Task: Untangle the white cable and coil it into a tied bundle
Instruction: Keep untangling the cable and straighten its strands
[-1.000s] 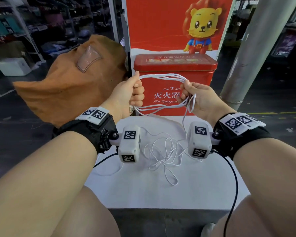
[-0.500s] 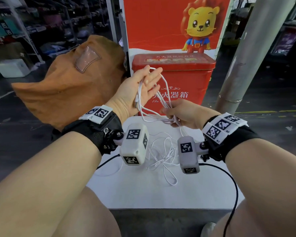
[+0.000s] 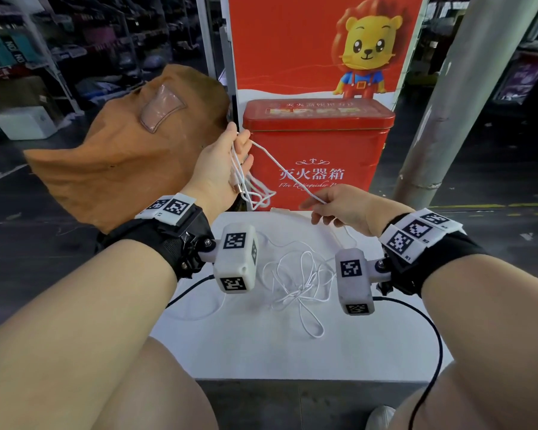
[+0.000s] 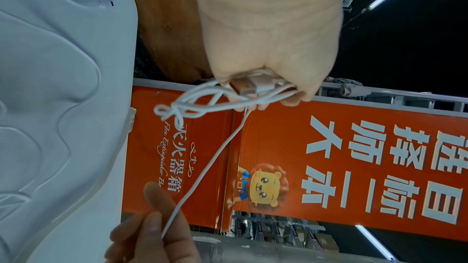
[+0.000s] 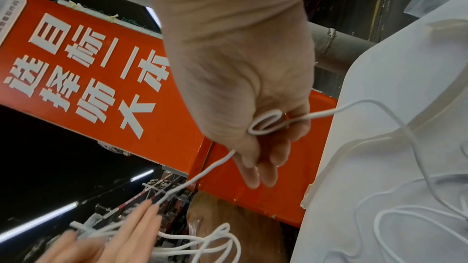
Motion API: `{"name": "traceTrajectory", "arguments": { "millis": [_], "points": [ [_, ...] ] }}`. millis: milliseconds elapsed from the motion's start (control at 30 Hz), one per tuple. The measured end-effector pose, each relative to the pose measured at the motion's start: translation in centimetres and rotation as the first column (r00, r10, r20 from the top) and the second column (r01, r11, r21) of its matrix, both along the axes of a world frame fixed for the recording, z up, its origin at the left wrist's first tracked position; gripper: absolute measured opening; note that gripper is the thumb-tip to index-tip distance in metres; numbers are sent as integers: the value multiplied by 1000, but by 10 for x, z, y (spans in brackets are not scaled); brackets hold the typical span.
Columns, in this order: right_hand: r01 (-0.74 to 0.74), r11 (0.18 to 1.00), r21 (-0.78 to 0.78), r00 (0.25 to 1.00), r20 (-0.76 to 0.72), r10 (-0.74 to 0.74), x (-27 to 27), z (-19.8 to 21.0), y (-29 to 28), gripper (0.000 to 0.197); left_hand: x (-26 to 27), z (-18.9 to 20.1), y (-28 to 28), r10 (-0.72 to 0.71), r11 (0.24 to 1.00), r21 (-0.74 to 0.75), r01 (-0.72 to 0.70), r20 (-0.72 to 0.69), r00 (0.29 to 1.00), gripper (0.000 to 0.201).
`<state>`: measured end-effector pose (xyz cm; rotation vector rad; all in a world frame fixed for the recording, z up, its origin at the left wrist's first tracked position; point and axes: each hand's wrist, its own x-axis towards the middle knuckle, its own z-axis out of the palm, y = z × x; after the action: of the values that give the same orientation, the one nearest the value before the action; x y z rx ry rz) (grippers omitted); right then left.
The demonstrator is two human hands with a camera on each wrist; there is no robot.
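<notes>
Where both hands' fingers (image 3: pixel 319 203) pinch: white cable (image 3: pixel 281 167)

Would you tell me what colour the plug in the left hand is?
Rose gold plug, in the left hand; clearest in the left wrist view.

White cable (image 3: pixel 280 164), red tin box (image 3: pixel 319 144) — yellow lion poster (image 3: pixel 323 41), tan-brown bag (image 3: pixel 121 159)

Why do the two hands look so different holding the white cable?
The left hand is raised, fingers pointing up, with several loops of the cable and a plug gathered in its palm; the right hand is lower, above the table, and pinches just one strand. The left hand's loops dangle; the right hand's strand runs straight up to the left hand. Both hold the same cable.
</notes>
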<state>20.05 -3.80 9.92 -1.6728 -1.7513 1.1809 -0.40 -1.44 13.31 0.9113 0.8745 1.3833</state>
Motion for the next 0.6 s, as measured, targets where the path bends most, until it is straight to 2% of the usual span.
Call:
{"name": "traceTrajectory", "arguments": {
  "millis": [100,200,300,400,467,533,600],
  "points": [
    [93,995,20,978,188,-95,0,-6,3,30,3,2,-2,-58,998,2,58,41,997,41],
    [113,992,-55,922,378,-84,-2,-9,-2,39,12,6,-11,-155,988,3,155,101,983,43],
    [146,986,-78,919,380,-106,-4,-12,-4,37,20,8,-17,-259,965,6,260,125,958,48],
    [50,991,-123,900,436,9,-7,-16,-4,34,26,10,-19,-317,947,13,320,167,934,48],
    [-64,975,-212,865,476,160,-16,-18,-5,30,28,12,-20,-320,947,22,322,185,929,48],
    [-180,958,-224,836,478,269,-28,-17,-7,28,30,11,-19,-293,956,28,293,156,943,50],
    [-277,946,-165,814,483,323,-36,-15,-8,25,28,8,-14,-222,975,39,219,70,973,50]
  ]
}}
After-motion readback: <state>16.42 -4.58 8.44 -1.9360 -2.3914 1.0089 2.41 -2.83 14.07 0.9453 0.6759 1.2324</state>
